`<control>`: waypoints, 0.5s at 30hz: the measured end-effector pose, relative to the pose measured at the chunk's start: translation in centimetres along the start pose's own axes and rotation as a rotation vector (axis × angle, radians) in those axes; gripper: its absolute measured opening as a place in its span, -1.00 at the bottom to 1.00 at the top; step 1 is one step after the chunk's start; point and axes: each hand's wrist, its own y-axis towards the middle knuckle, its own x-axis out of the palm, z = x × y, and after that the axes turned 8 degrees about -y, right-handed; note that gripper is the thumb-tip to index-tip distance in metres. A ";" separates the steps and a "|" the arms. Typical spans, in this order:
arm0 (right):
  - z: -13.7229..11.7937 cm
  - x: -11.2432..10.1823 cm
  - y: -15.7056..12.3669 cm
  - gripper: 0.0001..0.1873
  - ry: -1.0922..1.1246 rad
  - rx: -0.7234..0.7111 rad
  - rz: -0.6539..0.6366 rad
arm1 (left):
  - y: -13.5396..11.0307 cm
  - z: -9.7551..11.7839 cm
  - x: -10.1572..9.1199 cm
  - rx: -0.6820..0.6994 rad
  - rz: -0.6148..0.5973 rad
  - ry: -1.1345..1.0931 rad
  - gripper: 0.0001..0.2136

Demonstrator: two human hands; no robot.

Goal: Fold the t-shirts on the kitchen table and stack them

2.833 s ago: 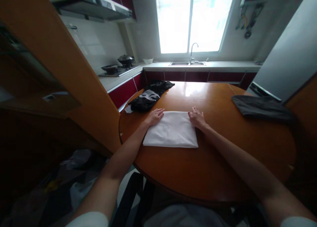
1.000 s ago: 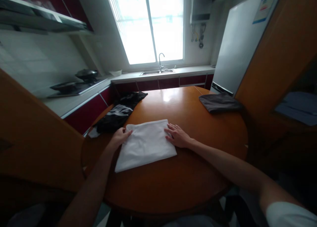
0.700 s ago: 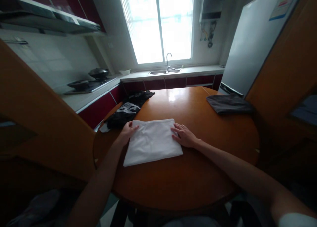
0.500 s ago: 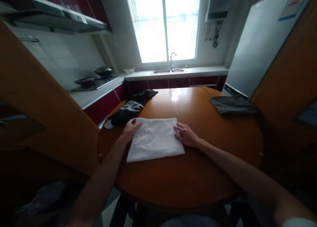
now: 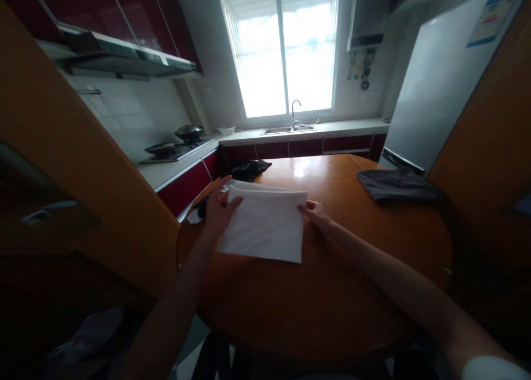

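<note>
A folded white cloth (image 5: pixel 265 225), perhaps a garment, is held up in front of me, its far edge raised off the table. At its left edge is my left hand (image 5: pixel 220 207), with the thumb on the near face and the other fingers behind. My right hand (image 5: pixel 317 213) pinches the right edge near the upper corner. Folded layers show along the top edge. Behind the cloth and my left hand lies a black garment (image 5: pixel 246 171), partly hidden.
The round wooden table (image 5: pixel 332 291) carries a folded dark grey cloth (image 5: pixel 398 185) at its right. Beyond it are a counter with a sink (image 5: pixel 290 129), a stove with pans (image 5: pixel 188 132) at left and a fridge (image 5: pixel 440 87) at right.
The white cloth lay flat on the table under my hands; now both hands grip its sides and its far part is lifted. The camera view has tilted slightly up.
</note>
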 end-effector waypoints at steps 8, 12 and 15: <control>-5.5 -4.7 0.5 -0.45 0.101 -0.113 0.201 | 1.5 2.3 1.9 0.106 0.046 0.013 -0.28; -7.8 -9.8 0.3 -0.50 -0.005 -0.188 0.288 | 3.1 2.1 5.1 0.145 -0.003 -0.008 -0.31; -8.7 -14.2 -0.2 -0.52 -0.102 -0.218 0.358 | 4.4 1.9 8.8 0.145 -0.067 -0.043 -0.33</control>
